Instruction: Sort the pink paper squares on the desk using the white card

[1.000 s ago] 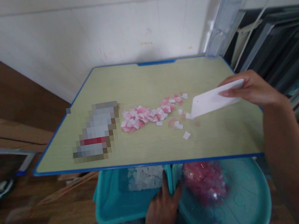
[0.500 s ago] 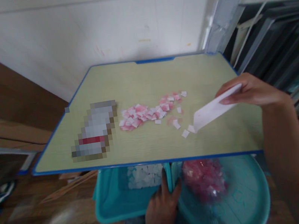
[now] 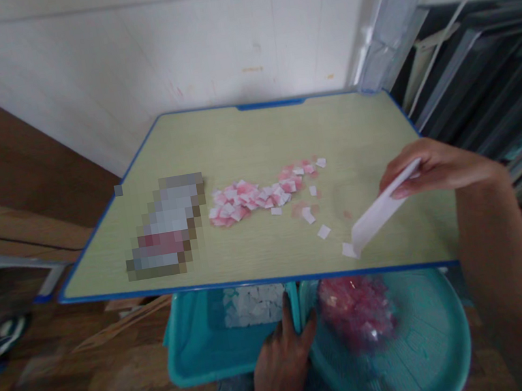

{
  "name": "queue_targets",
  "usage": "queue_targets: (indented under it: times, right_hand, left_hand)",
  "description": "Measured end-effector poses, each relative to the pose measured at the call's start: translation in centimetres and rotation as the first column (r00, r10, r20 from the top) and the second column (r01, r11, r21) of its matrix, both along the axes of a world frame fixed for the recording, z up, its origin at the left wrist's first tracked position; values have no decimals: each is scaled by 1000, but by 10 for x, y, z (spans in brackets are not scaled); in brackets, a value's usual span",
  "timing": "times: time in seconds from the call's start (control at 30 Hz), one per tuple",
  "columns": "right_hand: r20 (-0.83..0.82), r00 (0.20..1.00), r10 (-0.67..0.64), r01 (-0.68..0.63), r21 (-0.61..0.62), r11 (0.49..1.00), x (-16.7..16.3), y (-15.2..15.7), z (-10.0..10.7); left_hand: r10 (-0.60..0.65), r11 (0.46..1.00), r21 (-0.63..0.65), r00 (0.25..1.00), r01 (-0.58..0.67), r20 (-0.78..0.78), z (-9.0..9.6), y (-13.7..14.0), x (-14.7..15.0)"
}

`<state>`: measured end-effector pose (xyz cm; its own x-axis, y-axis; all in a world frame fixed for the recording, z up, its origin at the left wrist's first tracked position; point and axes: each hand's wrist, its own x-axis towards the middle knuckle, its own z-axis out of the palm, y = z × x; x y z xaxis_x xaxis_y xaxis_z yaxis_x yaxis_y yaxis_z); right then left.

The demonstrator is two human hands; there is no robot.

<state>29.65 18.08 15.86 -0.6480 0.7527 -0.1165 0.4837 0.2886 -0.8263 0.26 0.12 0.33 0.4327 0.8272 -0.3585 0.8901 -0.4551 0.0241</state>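
My right hand (image 3: 427,166) pinches a flat white card (image 3: 382,208) between thumb and fingers, tilted down to the tabletop (image 3: 232,137). The card's lower end touches or nearly touches a small white square (image 3: 349,249) near the front edge. To the left lies a loose pile of small white and pink squares (image 3: 244,199), with a few strays between pile and card. Below the table, my left hand (image 3: 281,357) has its fingers and thumb around the adjoining rims of a teal rectangular bin (image 3: 218,364) and a teal round basin (image 3: 436,333).
A blurred-out rectangular object (image 3: 166,223) lies on the table's left side. White pieces (image 3: 253,306) fill part of the bin; a clear bag of pink pieces (image 3: 358,309) sits in the basin. A clear plastic column (image 3: 385,27) and dark panels (image 3: 508,64) stand at right.
My right hand has come slightly nearer me, and the card's lower end has slid right and toward the front edge, the small white square moving along with it. My left hand stays put.
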Motion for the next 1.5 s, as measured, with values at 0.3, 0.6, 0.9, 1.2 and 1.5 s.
queue_targets:
  times: [0.3,0.6,0.9,1.2,1.5]
  right_hand:
    - [-148,988,-39,34,-34,999,-72,1,-18]
    - [-258,938,-231,234,-21,972,-111,-12,-32]
    - [-226,892,-392,373,-123,920,-102,-7,-39]
    - [-186,931,-314,288,-152,945,-113,-18,-41]
    - [-263,883,-390,363,-145,920,-115,-15,-48]
  left_hand:
    - [-4,1000,22,1000,3,7,1,0,0]
    - [-21,999,44,1000,20,12,2,0,2]
    - [3,997,77,1000,-4,10,1,-3,2]
    - [3,994,111,1000,-6,30,-3,-5,2]
    - [16,997,81,999,-18,28,1,-3,3]
